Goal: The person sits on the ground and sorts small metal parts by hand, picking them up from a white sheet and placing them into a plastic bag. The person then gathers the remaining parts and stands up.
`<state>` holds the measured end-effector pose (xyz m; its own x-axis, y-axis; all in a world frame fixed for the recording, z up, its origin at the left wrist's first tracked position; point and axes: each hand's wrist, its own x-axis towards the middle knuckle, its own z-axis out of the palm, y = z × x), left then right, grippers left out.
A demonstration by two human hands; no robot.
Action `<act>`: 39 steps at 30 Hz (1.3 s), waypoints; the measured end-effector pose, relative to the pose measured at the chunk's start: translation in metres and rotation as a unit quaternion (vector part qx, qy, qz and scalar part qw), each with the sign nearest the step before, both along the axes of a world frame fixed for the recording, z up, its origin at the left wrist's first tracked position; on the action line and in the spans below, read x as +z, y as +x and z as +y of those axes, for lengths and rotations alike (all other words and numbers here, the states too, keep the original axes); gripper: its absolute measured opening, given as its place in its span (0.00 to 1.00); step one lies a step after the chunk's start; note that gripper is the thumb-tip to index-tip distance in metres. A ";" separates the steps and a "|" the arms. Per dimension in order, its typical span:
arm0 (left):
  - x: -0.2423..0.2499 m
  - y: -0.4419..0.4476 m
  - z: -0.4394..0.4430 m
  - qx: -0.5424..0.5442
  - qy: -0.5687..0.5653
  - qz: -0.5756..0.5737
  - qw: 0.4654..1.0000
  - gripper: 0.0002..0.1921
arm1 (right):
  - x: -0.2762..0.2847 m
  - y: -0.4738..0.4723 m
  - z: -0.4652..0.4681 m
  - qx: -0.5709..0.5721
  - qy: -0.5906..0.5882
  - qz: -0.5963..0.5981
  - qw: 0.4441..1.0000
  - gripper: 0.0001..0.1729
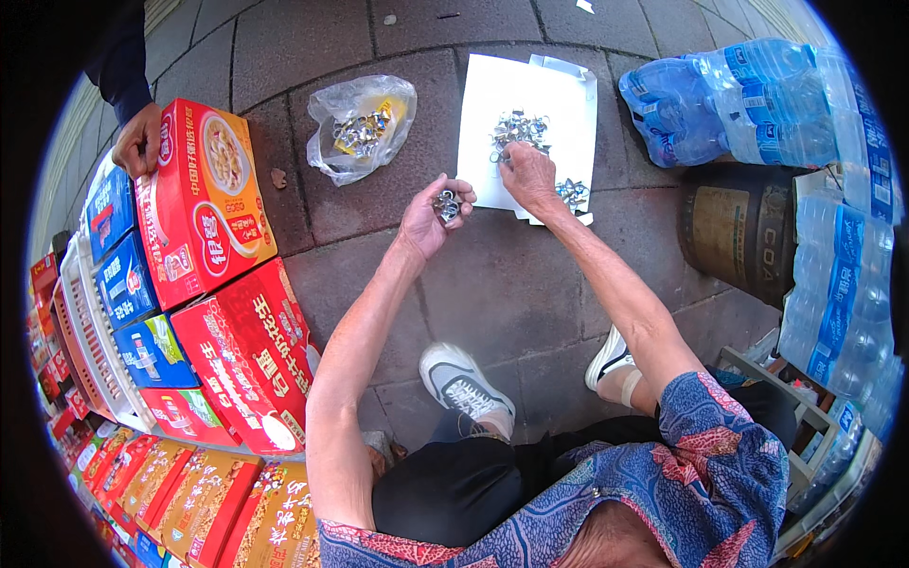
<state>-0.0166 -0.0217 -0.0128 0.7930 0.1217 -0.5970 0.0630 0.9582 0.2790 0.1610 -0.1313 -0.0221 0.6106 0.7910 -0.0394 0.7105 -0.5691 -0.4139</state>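
My left hand [434,213] is turned palm up, its fingers curled around several small shiny metal ring-shaped pieces [447,205] that look like pull tabs. Knuckles up, my right hand [529,174] reaches over a flat sheet of white cardboard [490,92] on the paving. Its fingertips touch the near side of a loose pile of the same metal pieces [520,128]; whether they pinch one is hidden. A smaller cluster of pieces [572,193] lies by the cardboard's near right corner, beside my right wrist. To the left, an open clear plastic bag [362,131] holds more pieces and something yellow.
Red drink cartons [213,199] are stacked at left, where another person's hand [138,142] rests on one. Shrink-wrapped water bottles [753,106] stand at right above a dark brown drum [738,227]. Below my arms are my shoes [465,380] on the paving.
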 end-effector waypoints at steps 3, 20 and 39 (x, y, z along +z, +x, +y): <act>-0.003 0.001 0.001 -0.004 -0.019 -0.009 1.000 0.20 | -0.004 0.000 -0.001 -0.014 0.008 0.010 1.000 0.07; -0.008 0.007 -0.003 0.015 0.014 0.014 1.000 0.21 | -0.003 -0.008 -0.019 -0.033 0.135 0.015 0.990 0.09; -0.003 0.022 -0.014 -0.019 -0.020 -0.035 0.999 0.20 | 0.003 0.025 -0.065 -0.144 0.200 0.103 0.964 0.09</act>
<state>0.0055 -0.0362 -0.0160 0.8368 0.0679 -0.5433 0.0809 0.9660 0.2454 0.1865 -0.1962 -0.0193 0.8186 0.5672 0.0905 0.4270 -0.4955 -0.7564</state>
